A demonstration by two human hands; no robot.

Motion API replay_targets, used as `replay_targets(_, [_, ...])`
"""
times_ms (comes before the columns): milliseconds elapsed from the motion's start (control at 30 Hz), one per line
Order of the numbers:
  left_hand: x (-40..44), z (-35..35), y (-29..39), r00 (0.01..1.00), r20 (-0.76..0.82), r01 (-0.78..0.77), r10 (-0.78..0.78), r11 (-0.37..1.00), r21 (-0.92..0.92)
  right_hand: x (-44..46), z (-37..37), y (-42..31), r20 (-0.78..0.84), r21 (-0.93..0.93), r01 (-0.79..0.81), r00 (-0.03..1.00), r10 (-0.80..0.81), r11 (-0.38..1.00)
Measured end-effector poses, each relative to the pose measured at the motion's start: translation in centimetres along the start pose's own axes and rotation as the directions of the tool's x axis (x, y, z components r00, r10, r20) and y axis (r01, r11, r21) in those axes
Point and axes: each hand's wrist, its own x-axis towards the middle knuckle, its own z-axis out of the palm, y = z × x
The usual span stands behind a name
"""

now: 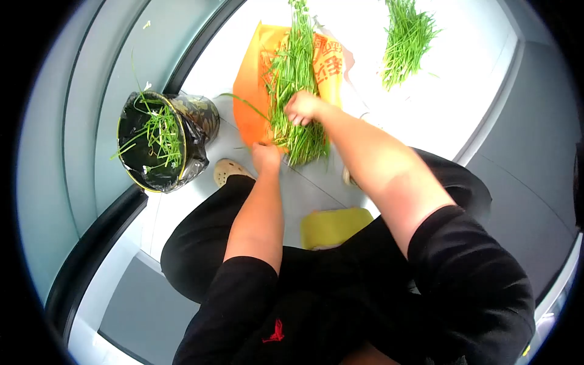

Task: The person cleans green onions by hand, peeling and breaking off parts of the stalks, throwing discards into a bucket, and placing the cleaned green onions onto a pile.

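A thick bundle of long green chives (299,67) lies on an orange bag (248,91) with dark printed characters, spread on the floor. My right hand (302,108) is over the lower half of the bundle, its fingers curled in against the stalks. By the bag's near edge, left of the cut stalk ends, is my left hand (267,157). Its fingers are bent and closed at the bag's edge; what lies between them is hidden. One loose chive stalk sticks out leftward across the bag.
A bin (193,143) with a black liner stands at the left, holding green stalks and small white flowers. A smaller pile of chives (409,45) rests on the floor at the upper right. Between my knees is a yellow-green stool (336,226). A curved glass panel (91,121) borders the left.
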Motion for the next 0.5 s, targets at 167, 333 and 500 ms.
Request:
replay_targets(167, [0.0,1.0,-3.2,0.997,0.072,-0.002,0.008,0.996,-0.090,0.9,8.8,6.1,-0.199,0.087,-0.020,0.979,0.037,0.996])
replay_targets(333, [-2.3,-0.4,0.1,0.999,-0.045,0.027,-0.029,0.998,-0.053,-0.6,11.0,9.9,-0.450,-0.066,0.061,0.889,-0.084,0.996])
replay_targets(500, [1.0,2.3,-1.1,0.865,-0.132,-0.432,0.484,0.853,0.293,-2.3,9.5,10.1,-0.355,0.029,-0.064,0.932,0.071,0.997])
